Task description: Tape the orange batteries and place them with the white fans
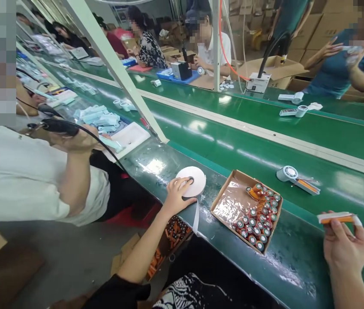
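My left hand [179, 195] grips a roll of white tape [196, 178] lying flat on the dark green bench, with fingertips near its centre hole and the thumb at its lower edge. A loose tape end [196, 219] hangs from the roll toward the bench's front edge. At the right, my right hand [347, 244] is raised over the bench and pinches an orange battery [338, 219] with a white strip along its top. Between the hands sits a shallow cardboard box [223, 206] with many upright wired batteries [255, 225] crowded in its right part.
A handheld fan housing [293, 176] lies on the green conveyor [249, 150] beyond the box, and more housings [297, 110] are farther off. At left, a co-worker in a white shirt [40, 180] holds a black power driver [60, 127]. A slanted metal post [117, 68] rises behind the bench.
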Tool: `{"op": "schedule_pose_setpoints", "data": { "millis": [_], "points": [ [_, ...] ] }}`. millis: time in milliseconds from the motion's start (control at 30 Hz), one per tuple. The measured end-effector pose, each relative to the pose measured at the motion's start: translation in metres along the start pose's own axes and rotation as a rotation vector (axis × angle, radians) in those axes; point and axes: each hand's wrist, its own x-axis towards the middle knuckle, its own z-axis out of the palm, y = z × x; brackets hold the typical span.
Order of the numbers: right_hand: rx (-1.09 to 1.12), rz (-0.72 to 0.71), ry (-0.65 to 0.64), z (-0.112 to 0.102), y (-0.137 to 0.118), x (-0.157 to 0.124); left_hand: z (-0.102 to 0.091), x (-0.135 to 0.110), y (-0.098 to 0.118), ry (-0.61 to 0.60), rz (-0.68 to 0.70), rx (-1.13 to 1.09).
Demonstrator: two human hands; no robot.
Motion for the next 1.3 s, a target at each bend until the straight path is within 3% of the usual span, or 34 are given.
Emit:
{"op": "schedule_pose_setpoints", "data": {
  "millis": [133,233,633,1300],
  "points": [
    [-0.084,0.062,-0.054,0.003,0.000,-0.002,0.000,-0.004,0.003,0.137,-0.030,-0.045],
    [-0.108,0.072,-0.054,0.004,0.002,-0.004,-0.002,-0.002,0.003,0.172,-0.089,-0.074],
    [-0.130,0.055,-0.136,-0.004,0.009,0.000,-0.003,-0.002,0.005,0.176,-0.124,-0.090],
    [-0.180,0.072,-0.177,0.004,-0.003,-0.007,-0.003,0.000,0.008,0.160,-0.124,-0.072]
  ]
}}
